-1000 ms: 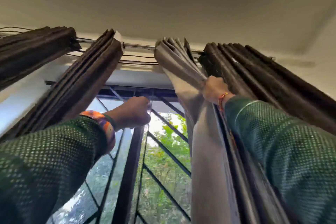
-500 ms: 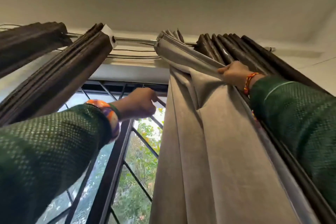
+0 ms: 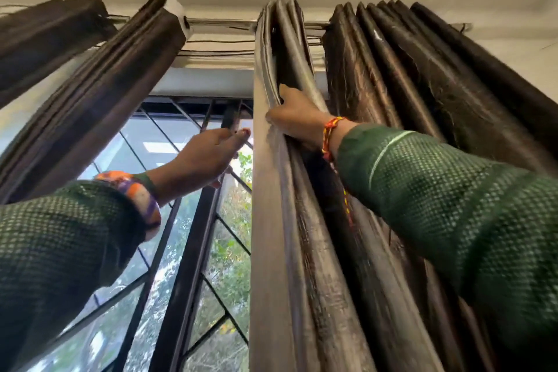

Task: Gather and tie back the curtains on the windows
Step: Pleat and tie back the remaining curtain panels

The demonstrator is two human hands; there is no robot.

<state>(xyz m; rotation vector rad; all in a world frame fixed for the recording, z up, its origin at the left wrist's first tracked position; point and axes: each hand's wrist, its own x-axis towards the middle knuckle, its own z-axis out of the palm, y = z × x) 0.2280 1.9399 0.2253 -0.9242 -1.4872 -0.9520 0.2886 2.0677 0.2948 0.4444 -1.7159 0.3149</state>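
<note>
A grey-brown curtain (image 3: 271, 235) hangs from the rod (image 3: 220, 22) in narrow gathered folds at the middle. My right hand (image 3: 291, 118) grips those folds high up, with fingers curled round the front pleats. My left hand (image 3: 208, 154) is raised just left of the curtain's edge, in front of the window. Its fingers are loosely stretched toward the fabric and hold nothing that I can see. A dark brown curtain (image 3: 422, 93) hangs bunched right beside the grey one. Another dark curtain (image 3: 105, 100) hangs gathered at the left.
A black metal window grille (image 3: 187, 251) with diagonal bars fills the gap between the curtains, with green trees outside. A further dark curtain (image 3: 45, 36) hangs at the far left. Thin cables (image 3: 217, 53) run below the rod. The ceiling is close above.
The grey curtain, spread wide half a second ago, is now folded into a narrow bundle. My right hand shifted left along it. My left hand rose toward its edge.
</note>
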